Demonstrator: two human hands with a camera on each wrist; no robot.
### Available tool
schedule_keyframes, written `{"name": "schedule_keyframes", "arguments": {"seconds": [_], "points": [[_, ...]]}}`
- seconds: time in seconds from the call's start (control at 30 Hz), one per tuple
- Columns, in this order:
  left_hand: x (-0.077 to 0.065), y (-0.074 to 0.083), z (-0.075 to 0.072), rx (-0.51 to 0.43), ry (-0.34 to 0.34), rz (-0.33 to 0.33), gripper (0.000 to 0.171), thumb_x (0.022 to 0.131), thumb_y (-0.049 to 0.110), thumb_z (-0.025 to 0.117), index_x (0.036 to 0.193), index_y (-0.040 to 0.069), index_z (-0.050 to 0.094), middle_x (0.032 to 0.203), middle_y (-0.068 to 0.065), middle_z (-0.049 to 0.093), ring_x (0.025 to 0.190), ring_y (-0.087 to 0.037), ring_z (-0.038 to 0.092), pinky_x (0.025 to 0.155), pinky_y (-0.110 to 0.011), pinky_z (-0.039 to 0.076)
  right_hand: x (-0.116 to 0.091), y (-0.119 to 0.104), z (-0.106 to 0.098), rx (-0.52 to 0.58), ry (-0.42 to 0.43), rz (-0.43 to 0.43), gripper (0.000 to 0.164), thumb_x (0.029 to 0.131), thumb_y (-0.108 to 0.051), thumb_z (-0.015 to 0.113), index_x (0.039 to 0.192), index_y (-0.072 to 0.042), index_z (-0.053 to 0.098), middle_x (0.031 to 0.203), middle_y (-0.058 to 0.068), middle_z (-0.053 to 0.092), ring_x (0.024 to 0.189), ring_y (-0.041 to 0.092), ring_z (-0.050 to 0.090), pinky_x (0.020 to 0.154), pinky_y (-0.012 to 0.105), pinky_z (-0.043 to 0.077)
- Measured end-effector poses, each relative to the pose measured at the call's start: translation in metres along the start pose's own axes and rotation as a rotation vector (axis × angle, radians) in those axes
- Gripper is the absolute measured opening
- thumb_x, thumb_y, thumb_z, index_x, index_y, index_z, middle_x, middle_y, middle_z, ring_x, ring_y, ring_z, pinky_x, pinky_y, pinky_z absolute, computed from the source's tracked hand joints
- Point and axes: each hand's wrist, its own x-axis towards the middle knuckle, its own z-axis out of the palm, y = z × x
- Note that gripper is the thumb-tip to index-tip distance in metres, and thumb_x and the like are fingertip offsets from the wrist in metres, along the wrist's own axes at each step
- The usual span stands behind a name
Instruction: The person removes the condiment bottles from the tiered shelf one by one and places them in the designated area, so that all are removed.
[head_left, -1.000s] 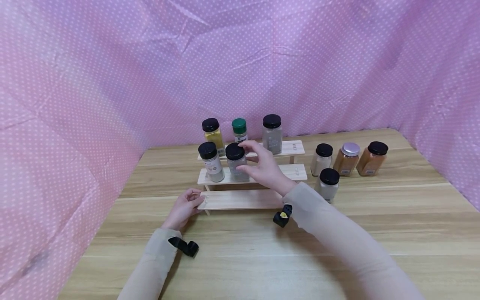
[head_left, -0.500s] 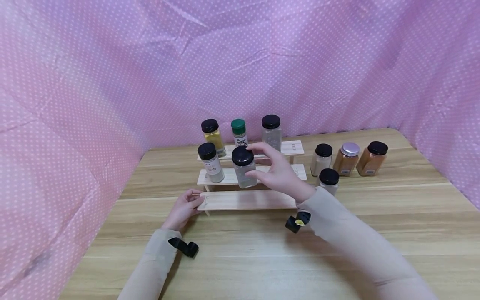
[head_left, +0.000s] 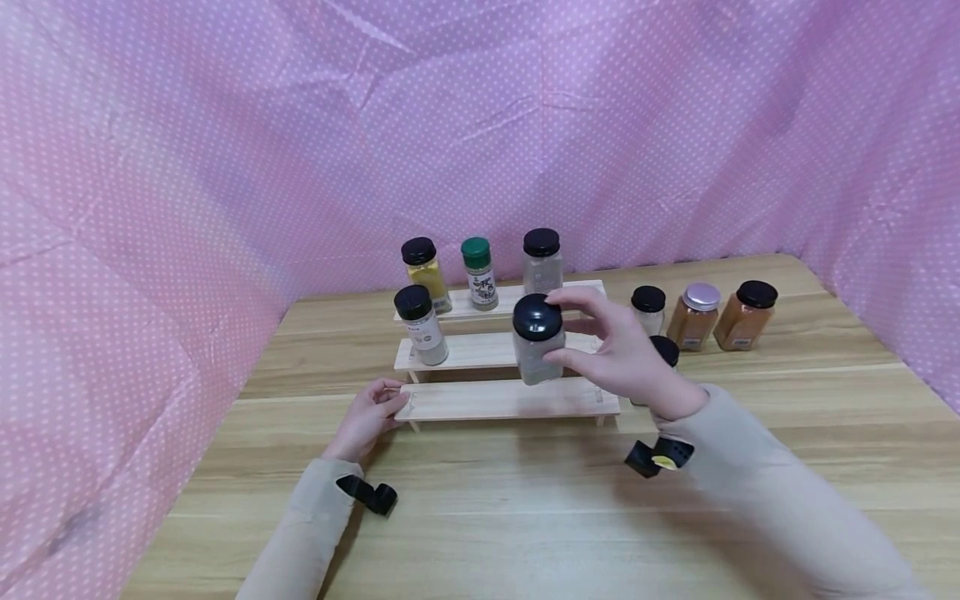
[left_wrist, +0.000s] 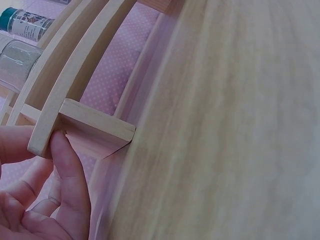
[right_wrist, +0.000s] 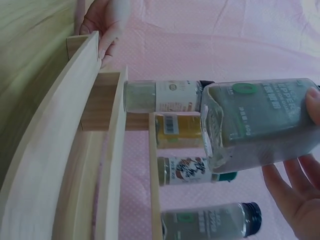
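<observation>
A three-step wooden spice rack (head_left: 465, 402) stands on the table. My left hand (head_left: 369, 419) pinches the left end of its lowest step, thumb and finger on either side of the board in the left wrist view. My right hand (head_left: 618, 354) grips a square black-lidded spice jar (head_left: 538, 354) of grey powder, lifted above the rack and slightly tilted. On the middle step, at the left, stands a white-labelled jar (head_left: 424, 332). The top step bears a yellow-powder jar (head_left: 427, 275), a green-capped jar (head_left: 481, 279) and another grey-powder jar (head_left: 543, 265).
Right of the rack stand a pale black-lidded jar (head_left: 648, 307), a silver-lidded orange jar (head_left: 694, 321) and a black-lidded orange jar (head_left: 745, 319). Another black-lidded jar (head_left: 666, 348) is partly hidden behind my right hand. Pink dotted cloth (head_left: 480, 125) hangs behind the table (head_left: 480, 508).
My right hand has lifted the grey-powder spice jar off the middle step and carried it right and toward me. The left hand stays on the rack's end.
</observation>
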Motion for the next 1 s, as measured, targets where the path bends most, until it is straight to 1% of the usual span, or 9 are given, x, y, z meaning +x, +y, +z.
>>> {"name": "schedule_keyframes", "arguments": {"seconds": [0.1, 0.17, 0.37, 0.43, 0.57, 0.7, 0.83, 0.9, 1.0], "points": [[0.001, 0.000, 0.000, 0.005, -0.002, 0.006, 0.017, 0.094, 0.005, 0.055, 0.110, -0.002, 0.051, 0.084, 0.004, 0.059, 0.072, -0.005, 0.057, 0.061, -0.020, 0.050, -0.006, -0.002, -0.012, -0.001, 0.020, -0.035, 0.063, 0.059, 0.026, 0.073, 0.116, 0.011, 0.051, 0.119, -0.013, 0.056, 0.109, 0.000, 0.055, 0.086, 0.019, 0.051], [0.001, 0.000, 0.000, 0.005, -0.001, 0.007, 0.017, 0.094, 0.005, 0.055, 0.110, -0.002, 0.051, 0.084, 0.004, 0.059, 0.073, -0.005, 0.057, 0.061, -0.020, 0.050, -0.010, -0.003, -0.019, 0.000, 0.030, -0.044, 0.065, 0.056, 0.030, 0.072, 0.115, 0.013, 0.050, 0.119, -0.017, 0.056, 0.109, 0.001, 0.055, 0.086, 0.019, 0.051], [0.001, -0.001, -0.001, 0.009, 0.001, 0.004, 0.018, 0.094, 0.005, 0.055, 0.110, -0.002, 0.051, 0.085, 0.004, 0.059, 0.073, -0.005, 0.057, 0.062, -0.020, 0.050, -0.023, -0.007, -0.041, -0.018, 0.042, -0.068, 0.066, 0.054, 0.032, 0.071, 0.114, 0.012, 0.052, 0.119, -0.011, 0.058, 0.108, 0.002, 0.057, 0.085, 0.016, 0.050], [0.001, -0.001, -0.001, 0.009, -0.008, 0.007, 0.019, 0.094, 0.005, 0.055, 0.111, -0.003, 0.050, 0.086, 0.003, 0.059, 0.074, -0.006, 0.057, 0.063, -0.020, 0.050, -0.028, -0.007, -0.049, 0.001, 0.042, -0.078, 0.061, 0.058, 0.026, 0.074, 0.114, 0.013, 0.053, 0.119, -0.009, 0.059, 0.107, 0.003, 0.058, 0.085, 0.015, 0.050], [0.002, -0.001, -0.001, 0.009, -0.016, 0.004, 0.020, 0.095, 0.005, 0.053, 0.113, -0.003, 0.049, 0.088, 0.002, 0.059, 0.076, -0.006, 0.058, 0.065, -0.019, 0.051, -0.037, -0.006, -0.064, 0.017, 0.059, -0.076, 0.054, 0.069, 0.003, 0.080, 0.116, 0.012, 0.054, 0.121, -0.005, 0.058, 0.098, 0.002, 0.063, 0.081, 0.013, 0.049], [0.003, -0.002, -0.001, 0.010, -0.012, 0.003, 0.021, 0.095, 0.005, 0.054, 0.113, -0.004, 0.049, 0.087, 0.002, 0.059, 0.075, -0.006, 0.058, 0.064, -0.019, 0.051, -0.046, -0.004, -0.080, 0.010, 0.102, -0.069, 0.061, 0.073, -0.022, 0.077, 0.115, 0.015, 0.052, 0.120, -0.006, 0.060, 0.089, 0.000, 0.065, 0.076, 0.010, 0.049], [0.003, -0.003, -0.001, 0.009, -0.017, 0.014, 0.021, 0.094, 0.005, 0.054, 0.113, -0.005, 0.049, 0.085, 0.003, 0.059, 0.074, -0.006, 0.058, 0.062, -0.019, 0.051, -0.056, 0.001, -0.098, 0.070, 0.145, -0.104, 0.066, 0.072, -0.021, 0.078, 0.113, 0.021, 0.046, 0.119, -0.003, 0.062, 0.093, 0.003, 0.065, 0.077, 0.011, 0.050], [0.003, -0.004, -0.001, 0.006, -0.016, 0.014, 0.021, 0.094, 0.004, 0.054, 0.113, -0.005, 0.049, 0.086, 0.003, 0.059, 0.074, -0.006, 0.058, 0.063, -0.019, 0.051, -0.061, 0.005, -0.107, 0.129, 0.161, -0.126, 0.066, 0.071, -0.015, 0.079, 0.115, 0.021, 0.045, 0.119, 0.001, 0.062, 0.097, 0.005, 0.065, 0.079, 0.012, 0.050], [0.003, -0.003, -0.002, 0.005, -0.008, 0.011, 0.019, 0.094, 0.004, 0.054, 0.111, -0.003, 0.050, 0.086, 0.003, 0.060, 0.074, -0.006, 0.058, 0.063, -0.020, 0.050, -0.070, 0.011, -0.119, 0.154, 0.171, -0.120, 0.066, 0.071, -0.012, 0.079, 0.117, 0.020, 0.045, 0.119, 0.002, 0.062, 0.099, 0.006, 0.064, 0.080, 0.012, 0.050]]}}
